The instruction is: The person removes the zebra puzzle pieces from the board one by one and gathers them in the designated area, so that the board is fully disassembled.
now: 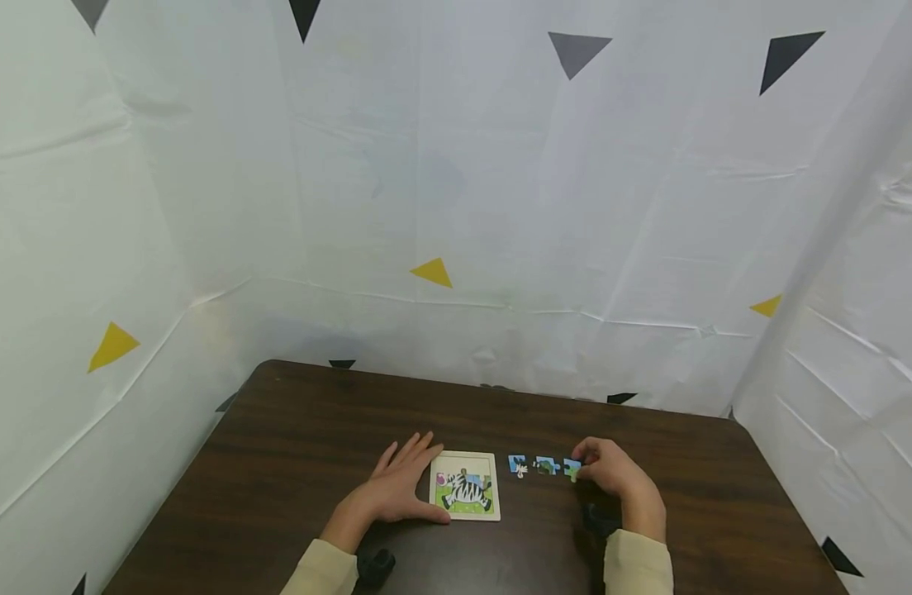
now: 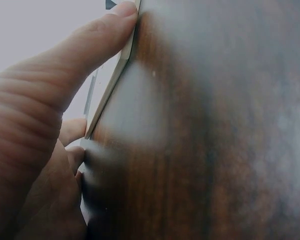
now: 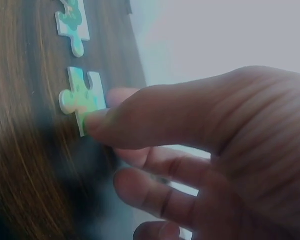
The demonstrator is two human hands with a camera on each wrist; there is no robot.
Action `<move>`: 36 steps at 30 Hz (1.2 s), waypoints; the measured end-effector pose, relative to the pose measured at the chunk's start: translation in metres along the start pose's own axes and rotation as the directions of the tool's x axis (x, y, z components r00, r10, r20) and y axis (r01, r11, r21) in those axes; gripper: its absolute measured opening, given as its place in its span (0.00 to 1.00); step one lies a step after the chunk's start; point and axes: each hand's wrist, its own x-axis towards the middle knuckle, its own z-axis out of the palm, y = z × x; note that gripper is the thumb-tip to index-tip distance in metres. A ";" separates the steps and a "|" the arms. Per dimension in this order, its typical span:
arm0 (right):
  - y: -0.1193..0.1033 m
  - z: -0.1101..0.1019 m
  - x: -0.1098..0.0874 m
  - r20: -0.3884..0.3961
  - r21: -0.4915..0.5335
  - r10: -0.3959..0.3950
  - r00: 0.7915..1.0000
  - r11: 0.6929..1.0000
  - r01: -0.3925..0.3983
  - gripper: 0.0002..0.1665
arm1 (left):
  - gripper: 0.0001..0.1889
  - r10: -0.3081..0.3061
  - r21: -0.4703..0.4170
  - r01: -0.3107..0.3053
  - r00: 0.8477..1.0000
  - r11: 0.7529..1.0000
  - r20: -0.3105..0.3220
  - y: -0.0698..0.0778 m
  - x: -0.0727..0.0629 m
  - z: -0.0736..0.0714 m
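Note:
My left hand [image 1: 400, 487] spreads its straight fingers along the left side of a square jigsaw board [image 1: 465, 514] with a zebra picture. Its thumb [image 2: 97, 42] rests on the board's near edge, also seen in the left wrist view. Over to the right, my right hand [image 1: 612, 469] pinches a green and blue puzzle piece [image 3: 80, 95] between thumb and forefinger, low over the table. Its other fingers are loosely bent. A second piece [image 1: 546, 465], blue and green, lies just left of that one, and a third piece [image 1: 517, 465] with zebra stripes lies nearer the board.
The dark brown wooden table [image 1: 315, 413] has rounded far corners. White sheeting [image 1: 456, 190] with black, grey and yellow triangles hangs behind it and at both sides. A dark strap device [image 1: 376, 568] sits at my left wrist, another [image 1: 600, 521] at my right.

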 end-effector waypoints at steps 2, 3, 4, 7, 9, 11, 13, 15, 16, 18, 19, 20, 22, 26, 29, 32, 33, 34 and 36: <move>0.002 0.000 0.001 -0.002 0.005 -0.001 1.000 1.000 0.001 0.11 | 0.63 -0.001 0.002 0.001 1.000 1.000 0.000 0.001 -0.001 0.000; 0.003 0.000 0.001 0.000 0.008 -0.005 1.000 1.000 0.005 0.11 | 0.63 -0.001 0.004 0.001 1.000 1.000 0.000 0.001 -0.001 0.000; 0.004 -0.001 0.002 -0.001 0.016 -0.006 1.000 1.000 0.006 0.12 | 0.63 -0.001 0.005 0.001 1.000 1.000 -0.001 0.001 -0.001 0.000; 0.007 -0.002 0.004 -0.007 0.023 -0.031 0.999 0.999 0.031 0.11 | 0.63 0.003 0.001 -0.003 1.000 1.000 0.001 0.002 -0.001 0.000; 0.008 -0.001 0.005 -0.023 0.019 -0.047 0.999 0.999 0.048 0.11 | 0.64 0.010 -0.005 -0.010 1.000 1.000 0.002 0.002 -0.001 0.000; 0.006 0.000 0.006 -0.049 0.007 -0.064 0.997 0.998 0.065 0.11 | 0.64 0.017 -0.013 -0.017 1.000 1.000 0.003 0.002 -0.002 -0.001; 0.001 0.002 0.007 -0.065 -0.002 -0.087 0.994 0.996 0.088 0.12 | 0.65 0.015 -0.024 -0.014 1.000 1.000 0.013 0.001 -0.002 -0.001; -0.008 0.006 0.009 -0.070 0.006 -0.107 0.992 0.994 0.108 0.12 | 0.65 0.018 -0.034 -0.017 1.000 0.999 0.015 0.001 -0.002 -0.002; -0.013 0.008 0.010 -0.068 0.005 -0.121 0.990 0.993 0.122 0.12 | 0.65 0.019 -0.036 -0.019 1.000 0.999 0.014 0.000 -0.002 -0.002; -0.027 0.015 0.012 -0.056 0.007 -0.144 0.988 0.990 0.144 0.12 | 0.66 0.017 -0.036 -0.016 1.000 0.999 0.014 0.000 -0.002 -0.002; -0.034 0.019 0.013 -0.048 0.007 -0.156 0.987 0.988 0.156 0.12 | 0.65 0.018 -0.030 -0.018 1.000 0.999 0.010 0.000 -0.002 -0.002; -0.041 0.024 0.014 -0.038 0.006 -0.168 0.985 0.986 0.169 0.12 | 0.65 0.018 -0.022 -0.017 1.000 1.000 0.007 0.000 -0.002 -0.002; -0.056 0.034 0.015 -0.004 0.005 -0.195 0.981 0.981 0.195 0.12 | 0.64 0.011 -0.006 -0.011 1.000 1.000 0.005 0.000 -0.003 -0.001; -0.083 0.055 0.016 0.093 0.005 -0.274 0.957 0.962 0.275 0.12 | 0.63 0.005 0.006 -0.005 1.000 1.000 0.007 -0.001 -0.003 0.001; -0.097 0.068 0.017 0.159 -0.006 -0.319 0.934 0.946 0.324 0.12 | 0.62 0.007 0.002 -0.007 1.000 1.000 0.012 -0.001 -0.002 0.001; -0.107 0.080 0.018 0.207 -0.017 -0.325 0.923 0.942 0.336 0.13 | 0.62 0.010 0.001 -0.010 1.000 1.000 0.020 -0.001 -0.002 0.001; -0.109 0.083 0.018 0.222 -0.017 -0.326 0.919 0.941 0.338 0.14 | 0.61 0.011 0.000 -0.011 1.000 1.000 0.023 -0.001 -0.002 0.001; -0.111 0.087 0.019 0.233 -0.015 -0.324 0.917 0.942 0.336 0.15 | 0.61 0.012 0.000 -0.012 1.000 1.000 0.027 -0.001 -0.002 0.001; -0.114 0.092 0.018 0.254 -0.015 -0.323 0.912 0.941 0.338 0.16 | 0.61 0.014 -0.002 -0.014 0.999 1.000 0.034 -0.002 -0.002 0.001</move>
